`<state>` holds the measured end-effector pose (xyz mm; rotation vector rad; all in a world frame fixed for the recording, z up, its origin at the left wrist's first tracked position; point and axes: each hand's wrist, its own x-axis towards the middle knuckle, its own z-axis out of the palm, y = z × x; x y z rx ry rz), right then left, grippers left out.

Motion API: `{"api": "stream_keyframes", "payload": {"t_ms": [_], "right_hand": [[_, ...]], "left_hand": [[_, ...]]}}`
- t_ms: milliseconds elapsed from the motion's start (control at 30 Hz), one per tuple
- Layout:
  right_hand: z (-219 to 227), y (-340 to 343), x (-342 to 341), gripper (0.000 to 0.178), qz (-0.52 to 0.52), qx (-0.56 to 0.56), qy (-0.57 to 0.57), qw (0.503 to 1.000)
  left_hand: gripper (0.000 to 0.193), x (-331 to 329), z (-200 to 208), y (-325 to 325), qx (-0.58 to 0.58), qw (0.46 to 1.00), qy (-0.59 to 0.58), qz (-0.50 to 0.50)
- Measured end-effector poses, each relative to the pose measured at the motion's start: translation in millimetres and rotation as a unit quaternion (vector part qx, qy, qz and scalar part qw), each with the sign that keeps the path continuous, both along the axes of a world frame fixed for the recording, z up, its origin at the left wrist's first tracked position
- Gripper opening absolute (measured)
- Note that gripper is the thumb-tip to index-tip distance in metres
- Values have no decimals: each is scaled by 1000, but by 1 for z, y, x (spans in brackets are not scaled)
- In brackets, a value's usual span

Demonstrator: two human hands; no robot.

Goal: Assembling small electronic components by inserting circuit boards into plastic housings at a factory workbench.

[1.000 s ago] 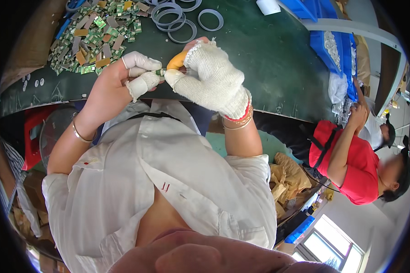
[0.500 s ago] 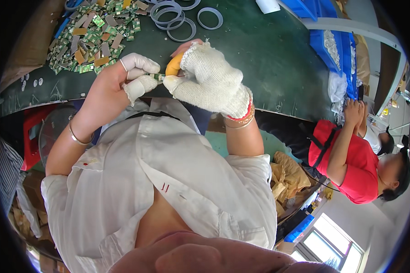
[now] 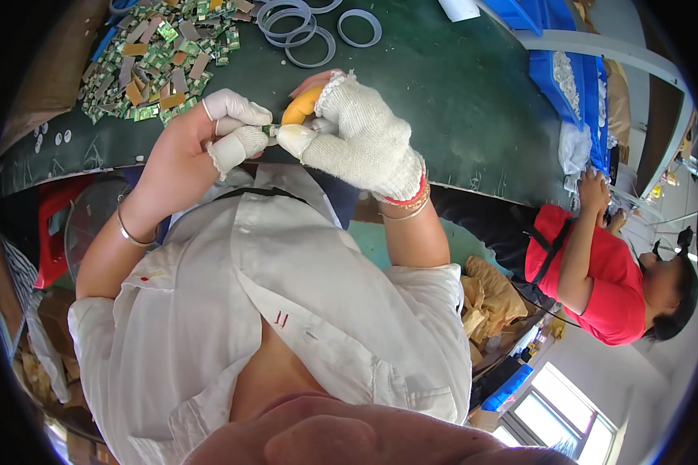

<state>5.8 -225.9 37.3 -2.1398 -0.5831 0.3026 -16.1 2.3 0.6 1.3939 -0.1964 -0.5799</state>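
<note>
Above the near edge of the table, my left hand [image 3: 190,151] pinches a small green circuit board [image 3: 270,131] between covered thumb and fingers. White finger covers sit on those fingertips; the rest of the hand is bare. My right hand [image 3: 368,139] wears a white knit glove with a yellow cover [image 3: 302,106] on one finger. Its thumb and curled fingers close on the board's right end, tip to tip with the left. Only a sliver of the board shows between them; whatever else the right fingers grip is hidden.
A heap of green circuit boards [image 3: 151,66] with brown and grey pieces lies at the far left of the green table [image 3: 457,116]. Grey rings [image 3: 359,29] lie beyond my hands. Blue bins [image 3: 557,81] stand at right, near a person in a red shirt [image 3: 597,279].
My hands have drawn slightly closer together, and less of the circuit board shows between them. At right, the other person's hands have moved apart.
</note>
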Motion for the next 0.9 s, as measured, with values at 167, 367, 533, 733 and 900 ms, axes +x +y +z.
{"api": "stream_keyframes", "payload": {"t_ms": [167,367,533,733,900], "right_hand": [[-1,-2,1,25,49,-107,-140,983],[0,-2,4,29,81,-124,-205,968],[2,3,8,28,113,-153,-169,967],[-9,2,2,27,89,-111,-141,980],[-10,-2,7,27,92,-79,-169,978]], "left_hand": [[18,0,5,3,61,998,-9,3],[15,-10,9,-2,62,995,-77,27],[13,-13,8,-4,137,972,-188,24],[13,-11,5,-3,151,972,-182,7],[17,-6,-2,-3,49,996,-73,14]]}}
